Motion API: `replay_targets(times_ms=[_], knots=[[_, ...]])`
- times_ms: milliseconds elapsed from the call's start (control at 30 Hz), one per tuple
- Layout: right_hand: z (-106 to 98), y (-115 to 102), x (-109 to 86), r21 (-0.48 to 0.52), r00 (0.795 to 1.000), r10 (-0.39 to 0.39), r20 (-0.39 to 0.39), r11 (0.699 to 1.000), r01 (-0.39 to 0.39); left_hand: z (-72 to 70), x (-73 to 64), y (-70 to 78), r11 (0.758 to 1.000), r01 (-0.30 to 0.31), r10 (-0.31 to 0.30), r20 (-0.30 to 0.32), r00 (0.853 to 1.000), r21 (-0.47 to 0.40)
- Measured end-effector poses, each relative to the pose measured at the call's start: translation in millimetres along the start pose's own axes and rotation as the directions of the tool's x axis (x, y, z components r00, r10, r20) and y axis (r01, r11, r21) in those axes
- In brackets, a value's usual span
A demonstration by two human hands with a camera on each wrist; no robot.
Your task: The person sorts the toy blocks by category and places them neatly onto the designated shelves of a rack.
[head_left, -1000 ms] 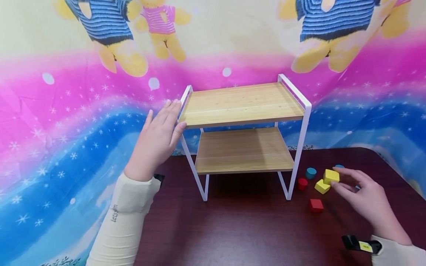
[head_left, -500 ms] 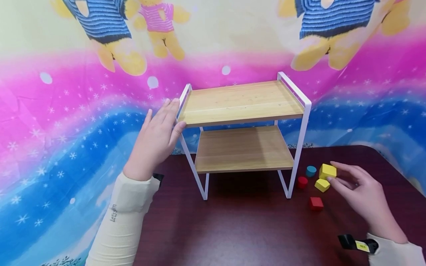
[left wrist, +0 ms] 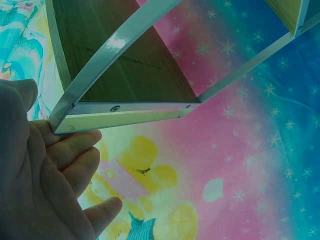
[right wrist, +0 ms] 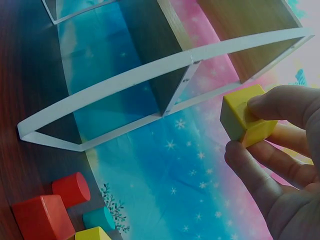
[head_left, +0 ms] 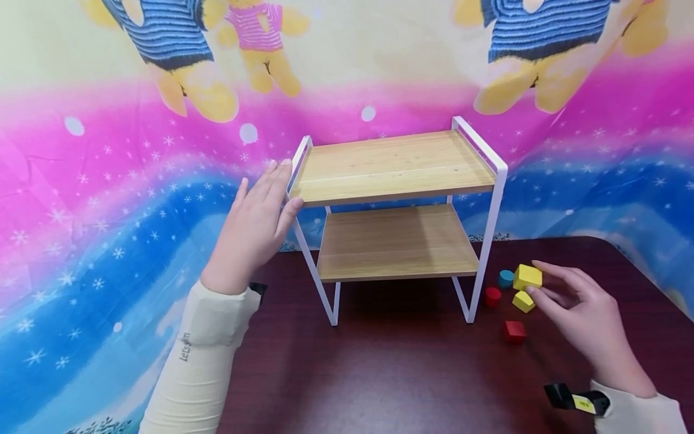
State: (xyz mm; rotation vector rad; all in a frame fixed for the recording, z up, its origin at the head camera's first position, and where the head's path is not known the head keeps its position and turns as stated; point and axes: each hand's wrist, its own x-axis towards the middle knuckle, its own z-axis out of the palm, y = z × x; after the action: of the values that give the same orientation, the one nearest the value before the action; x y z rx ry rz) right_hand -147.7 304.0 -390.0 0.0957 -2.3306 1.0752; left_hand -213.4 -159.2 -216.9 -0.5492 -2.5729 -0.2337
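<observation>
Between thumb and fingers of my right hand (head_left: 582, 319) is a yellow cube (head_left: 528, 277), pinched at the right of the shelf. The right wrist view shows the same yellow cube (right wrist: 242, 112) raised off the table, beside the white side frame (right wrist: 125, 75). My left hand (head_left: 252, 226) rests with straight fingers against the left side frame of the two-tier wooden shelf (head_left: 390, 169). In the left wrist view its fingers (left wrist: 75, 150) touch the upper corner of that white frame (left wrist: 115, 45).
Right of the shelf, on the dark table (head_left: 379, 380), lie a blue cylinder (head_left: 506, 278), a red cylinder (head_left: 492, 296), another yellow block (head_left: 523, 302) and a red cube (head_left: 514, 332). A printed cloth (head_left: 368, 72) hangs close behind the shelf.
My right hand has moved left and slightly up with the yellow cube, toward the shelf. The left hand stays against the frame.
</observation>
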Motion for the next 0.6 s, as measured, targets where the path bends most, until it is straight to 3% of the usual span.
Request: replay_targets(times_ms=[600], knots=[[9,-21,-2.1,0.055,0.996,-0.043,-0.076,0.997,0.048,0.8,-0.9,0.9,1.0,-0.001,0.001,-0.011,1.0,-0.012]])
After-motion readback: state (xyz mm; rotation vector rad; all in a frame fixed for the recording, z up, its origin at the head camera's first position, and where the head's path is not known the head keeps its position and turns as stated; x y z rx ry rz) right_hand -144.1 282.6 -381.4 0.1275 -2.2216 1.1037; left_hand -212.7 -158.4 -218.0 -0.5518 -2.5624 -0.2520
